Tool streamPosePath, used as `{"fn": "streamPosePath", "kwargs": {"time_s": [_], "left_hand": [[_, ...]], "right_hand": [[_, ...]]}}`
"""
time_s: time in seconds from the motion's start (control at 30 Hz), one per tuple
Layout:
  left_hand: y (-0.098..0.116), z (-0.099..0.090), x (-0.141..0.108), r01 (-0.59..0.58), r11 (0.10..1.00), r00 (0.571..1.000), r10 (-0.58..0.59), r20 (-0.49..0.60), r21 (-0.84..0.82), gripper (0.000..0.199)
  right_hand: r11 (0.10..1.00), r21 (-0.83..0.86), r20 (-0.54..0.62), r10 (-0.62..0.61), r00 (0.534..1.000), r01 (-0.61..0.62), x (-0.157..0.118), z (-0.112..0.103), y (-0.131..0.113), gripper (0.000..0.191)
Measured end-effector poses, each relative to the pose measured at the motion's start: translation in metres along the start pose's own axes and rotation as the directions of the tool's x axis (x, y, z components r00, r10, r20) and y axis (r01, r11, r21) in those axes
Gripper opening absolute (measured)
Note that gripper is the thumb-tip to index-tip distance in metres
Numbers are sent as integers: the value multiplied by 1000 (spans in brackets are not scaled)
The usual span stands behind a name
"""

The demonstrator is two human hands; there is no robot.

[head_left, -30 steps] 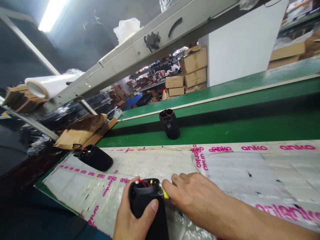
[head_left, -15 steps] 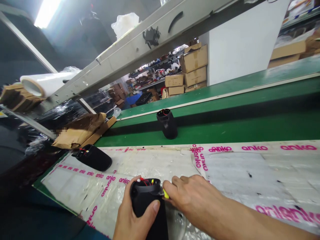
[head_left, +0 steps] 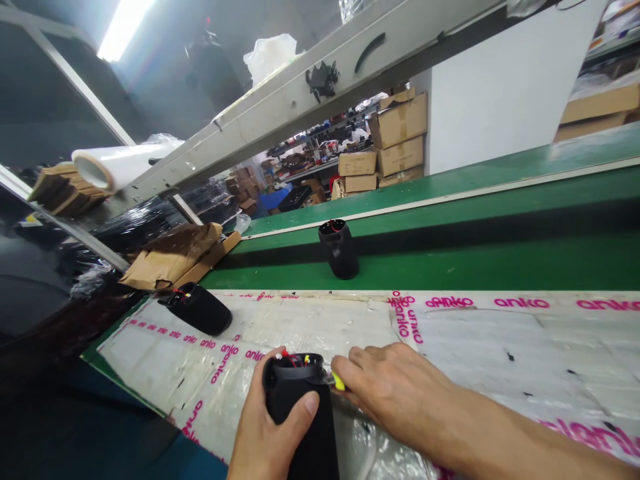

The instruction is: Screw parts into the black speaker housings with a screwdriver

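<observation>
My left hand [head_left: 275,427] is wrapped round a black speaker housing [head_left: 305,407], thumb across its front. The housing's open top faces up and shows red wires and small white and yellow connectors. A yellow-handled knife [head_left: 339,381] is closed in my right hand [head_left: 385,380]; most of it is hidden by the fingers. Its thin tip meets the right side of the housing's rim. Another black speaker housing [head_left: 203,310] lies on its side at the left, wires showing at its open end. A third speaker housing [head_left: 340,252] stands upright on the green surface beyond.
White plastic sheeting with pink print [head_left: 465,347] covers the near bench. Behind it runs a green conveyor-like surface [head_left: 450,250]. Flattened brown cardboard [head_left: 175,257] sits at the left. A grey beam [head_left: 280,87] crosses overhead, with a white film roll [head_left: 120,165] at its left end.
The whole view has shifted slightly, so things appear a little further right. My right hand and the knife have edged slightly away from the housing; the left hand keeps its hold.
</observation>
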State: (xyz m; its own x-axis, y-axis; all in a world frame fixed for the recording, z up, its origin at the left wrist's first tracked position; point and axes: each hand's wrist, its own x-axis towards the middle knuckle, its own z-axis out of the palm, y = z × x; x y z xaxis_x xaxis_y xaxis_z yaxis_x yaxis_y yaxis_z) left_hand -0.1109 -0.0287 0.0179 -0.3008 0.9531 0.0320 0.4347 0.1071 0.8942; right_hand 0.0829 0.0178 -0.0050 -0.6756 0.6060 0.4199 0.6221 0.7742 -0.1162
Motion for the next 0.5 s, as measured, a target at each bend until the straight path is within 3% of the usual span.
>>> {"fn": "streamPosePath", "kwargs": {"time_s": [0.23,0.4,0.5], "left_hand": [[2,2,-1,-10,1000,1000,10,-3,16,77],[3,1,-1,-16,1000,1000,16,2,-8,76],[4,0,0,7,998,1000,-5,26,-67,78]], "right_hand": [[1000,-7,12,4,1000,-4,-1,-1,-1,22],[996,-2,50,89,995,-89,-1,0,-5,18],[983,132,78,119,990,-128,-1,-4,-8,16]]}}
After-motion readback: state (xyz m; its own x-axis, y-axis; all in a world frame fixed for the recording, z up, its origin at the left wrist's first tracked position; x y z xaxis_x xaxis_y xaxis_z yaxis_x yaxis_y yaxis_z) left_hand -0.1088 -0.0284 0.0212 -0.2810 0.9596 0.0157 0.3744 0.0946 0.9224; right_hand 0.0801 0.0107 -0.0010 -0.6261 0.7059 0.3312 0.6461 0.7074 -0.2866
